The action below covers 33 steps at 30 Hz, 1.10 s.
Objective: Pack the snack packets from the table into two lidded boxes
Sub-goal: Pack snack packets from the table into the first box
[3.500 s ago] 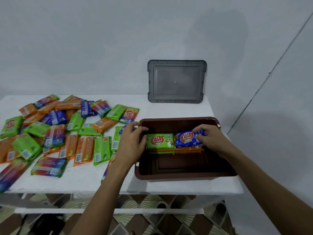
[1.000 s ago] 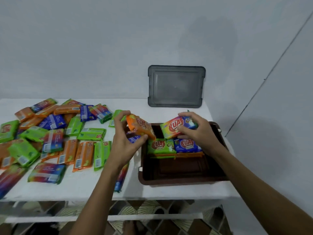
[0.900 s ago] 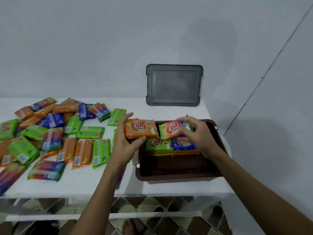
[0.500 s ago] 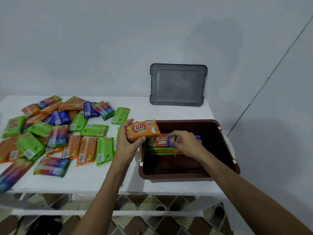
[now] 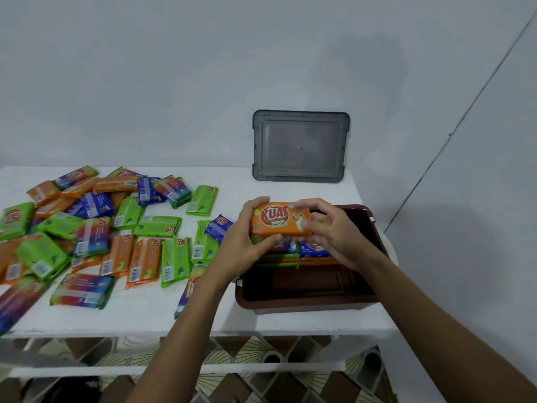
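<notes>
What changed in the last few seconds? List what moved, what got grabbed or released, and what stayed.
The left hand picked an orange packet off the table and carried it right, over the brown box. The right hand laid a multicoloured packet on the stack inside, let go, and now grips the orange packet too. The grey lid against the wall and the packets spread on the table stayed put.

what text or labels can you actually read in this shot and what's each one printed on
"KUAT": big red logo on the orange packet held by the left hand and right hand above the brown box.
Small line under that logo: too blurred to read.
Red logos on the loose packets on the table, such as one green packet: similar in look, letters too small to read.
Barcode labels and fine print on the packet backs: unreadable.
Grey lid: no text visible.
</notes>
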Available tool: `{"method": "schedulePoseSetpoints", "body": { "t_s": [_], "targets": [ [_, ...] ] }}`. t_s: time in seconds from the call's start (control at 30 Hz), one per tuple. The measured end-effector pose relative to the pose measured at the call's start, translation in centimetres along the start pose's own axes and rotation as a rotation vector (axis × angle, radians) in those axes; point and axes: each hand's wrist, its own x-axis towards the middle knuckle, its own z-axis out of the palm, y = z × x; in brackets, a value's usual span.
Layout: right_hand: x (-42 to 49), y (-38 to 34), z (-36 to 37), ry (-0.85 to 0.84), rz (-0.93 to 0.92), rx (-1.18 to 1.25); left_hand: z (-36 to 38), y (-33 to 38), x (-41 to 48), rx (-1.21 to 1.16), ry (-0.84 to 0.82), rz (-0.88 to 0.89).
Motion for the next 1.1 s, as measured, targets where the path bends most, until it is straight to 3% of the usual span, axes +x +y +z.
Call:
{"method": "schedulePoseSetpoints", "body": {
  "t_s": [0.1, 0.27, 0.47, 0.7, 0.8, 0.93, 1.1],
  "targets": [
    [-0.9, -0.2, -2.9, 0.080, 0.020, -0.106, -0.4, -1.3, 0.5, 0.357, -0.034, 0.068],
    [-1.4, 1.3, -6.2, 0.305, 0.155, -0.367, -1.1, -4.1, 0.0, 0.625, 0.233, 0.074],
    [-0.6, 4.2, -5.5, 0.377, 0.125, -0.991, 0.3, -4.3, -0.3, 0.605, 0.287, 0.036],
    [0.4, 4.8, -3.2, 0.356, 0.149, -1.349, -0.7, -5.0, -1.3, 0.524, 0.222, 0.086],
    [0.7, 3.9, 0.1, 0.384, -0.065, -1.279, -2.5, -6.0, -2.7, 0.478, 0.157, 0.091],
    [0.9, 2.7, 6.9, 0.328, -0.401, -1.115, -7.1, -8.8, -5.5, 0.554, 0.204, 0.017],
    [0.7, 3.9, 17.0, 0.224, -0.540, -1.068, -14.2, -13.1, -8.4, 0.734, 0.274, -0.186]
  ]
}}
